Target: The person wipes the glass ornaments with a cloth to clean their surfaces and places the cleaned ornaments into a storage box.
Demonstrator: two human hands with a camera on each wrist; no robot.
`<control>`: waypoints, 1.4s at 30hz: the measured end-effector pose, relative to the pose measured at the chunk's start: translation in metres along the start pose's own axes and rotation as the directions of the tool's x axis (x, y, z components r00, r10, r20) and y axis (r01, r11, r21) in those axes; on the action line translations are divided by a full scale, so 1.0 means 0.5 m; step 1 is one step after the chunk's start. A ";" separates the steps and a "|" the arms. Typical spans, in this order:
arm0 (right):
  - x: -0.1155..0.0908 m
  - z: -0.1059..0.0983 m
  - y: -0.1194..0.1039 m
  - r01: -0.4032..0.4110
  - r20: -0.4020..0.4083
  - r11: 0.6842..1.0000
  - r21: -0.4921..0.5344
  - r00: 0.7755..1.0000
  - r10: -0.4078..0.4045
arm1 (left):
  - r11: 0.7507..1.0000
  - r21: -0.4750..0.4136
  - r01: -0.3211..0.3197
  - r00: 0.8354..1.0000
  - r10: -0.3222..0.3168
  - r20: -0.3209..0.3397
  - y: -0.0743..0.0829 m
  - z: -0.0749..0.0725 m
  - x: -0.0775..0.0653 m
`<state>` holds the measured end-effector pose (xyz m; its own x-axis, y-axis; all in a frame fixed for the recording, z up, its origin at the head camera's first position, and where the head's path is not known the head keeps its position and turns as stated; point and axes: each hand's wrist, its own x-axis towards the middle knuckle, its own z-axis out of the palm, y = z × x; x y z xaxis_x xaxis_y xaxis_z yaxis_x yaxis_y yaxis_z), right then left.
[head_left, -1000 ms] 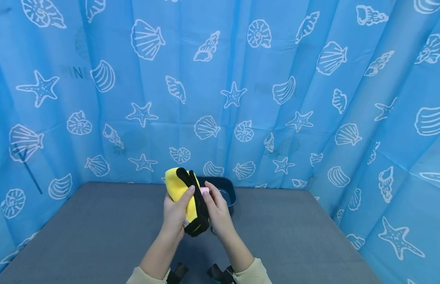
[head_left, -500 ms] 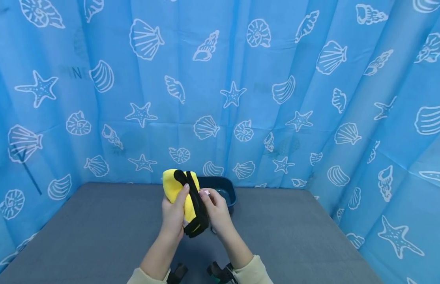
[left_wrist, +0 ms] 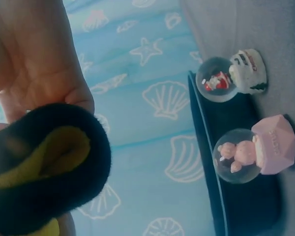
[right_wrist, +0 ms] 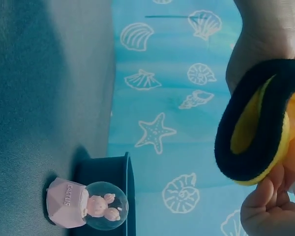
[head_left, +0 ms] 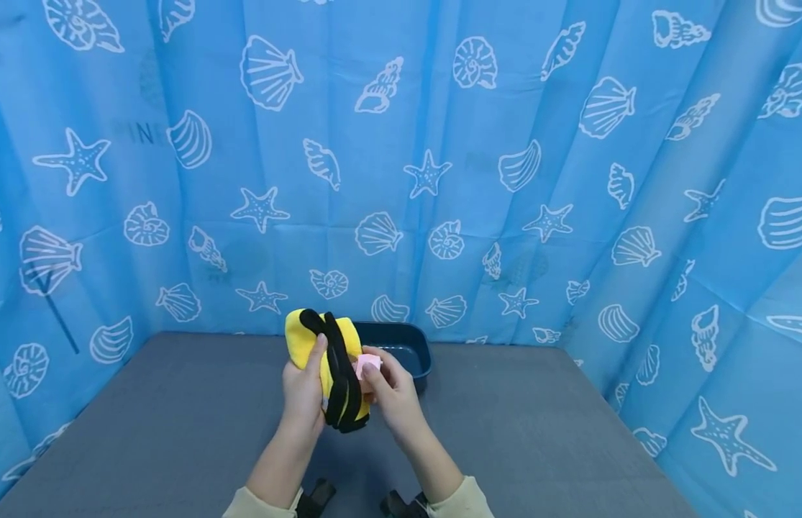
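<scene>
In the head view my left hand (head_left: 305,392) grips a folded yellow cloth with black edging (head_left: 339,367), thumb across its front. The left wrist view shows the cloth's rounded black fold (left_wrist: 96,147) close up. My right hand (head_left: 393,388), beside the cloth, pinches a small pink faceted object (head_left: 368,362) between thumb and fingers. Part of that object lies inside the cloth's fold, so its full shape is hidden. The right wrist view shows the right fingers (right_wrist: 273,201) below the cloth's edge.
A dark blue bin (head_left: 418,350) stands near the curtain (head_left: 426,259) at the table's (head_left: 536,432) far side. Before it stand two snow globes: one with a pink base marked CACTUS (left_wrist: 275,145), one with a white base and a red-and-white figure (left_wrist: 248,71).
The cloth and left hand have moved slightly left, and the cloth's layers have spread. More of the pink object now shows in the right hand, which stays near the same place.
</scene>
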<state>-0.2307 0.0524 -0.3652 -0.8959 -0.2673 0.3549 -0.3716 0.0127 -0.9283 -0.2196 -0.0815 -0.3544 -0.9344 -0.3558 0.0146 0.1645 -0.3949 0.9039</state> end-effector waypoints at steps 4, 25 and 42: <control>-0.005 -0.004 -0.004 -0.021 -0.012 0.999 0.026 1.000 0.021 | 0.997 -0.030 0.072 0.997 -0.073 -0.023 -0.002 -0.010 0.005; 0.003 -0.021 -0.024 0.085 0.057 0.994 -0.074 0.995 -0.081 | 1.000 -0.023 0.017 0.994 -0.014 0.112 -0.015 0.015 -0.015; 0.011 -0.004 -0.011 -0.003 -0.071 0.998 -0.067 0.997 -0.001 | 0.999 -0.026 -0.041 0.990 0.044 0.137 -0.017 0.006 -0.014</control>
<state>-0.2339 0.0529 -0.3579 -0.9103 -0.1984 0.3632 -0.3840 0.0777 -0.9201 -0.2153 -0.0729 -0.3611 -0.9608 -0.2530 0.1129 0.2106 -0.4022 0.8910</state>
